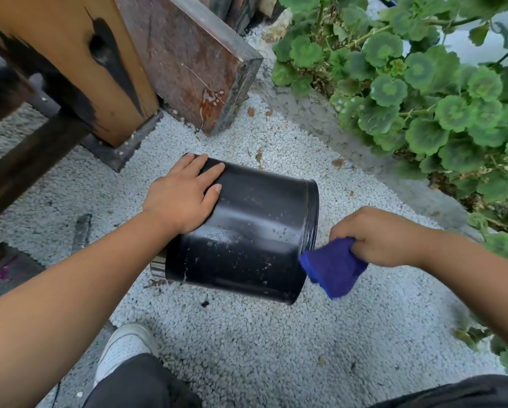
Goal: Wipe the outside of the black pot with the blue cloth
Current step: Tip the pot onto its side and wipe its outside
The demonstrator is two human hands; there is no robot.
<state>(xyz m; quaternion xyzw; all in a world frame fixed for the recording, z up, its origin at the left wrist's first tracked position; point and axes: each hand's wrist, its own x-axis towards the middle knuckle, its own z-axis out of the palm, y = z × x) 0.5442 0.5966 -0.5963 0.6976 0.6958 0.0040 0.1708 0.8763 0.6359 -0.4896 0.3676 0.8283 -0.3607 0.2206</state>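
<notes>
The black pot lies on its side on white gravel, its rimmed end pointing right. Pale specks dot its glossy wall. My left hand rests flat on the pot's upper left part, fingers straight across the wall. My right hand grips the bunched blue cloth just right of the pot's rim. The cloth's left edge sits at the lower rim; whether it touches is unclear.
Wooden posts and a rusty slab stand behind the pot. A leafy green plant fills the right side. My white shoe and dark trousers are below the pot. White gravel covers the ground.
</notes>
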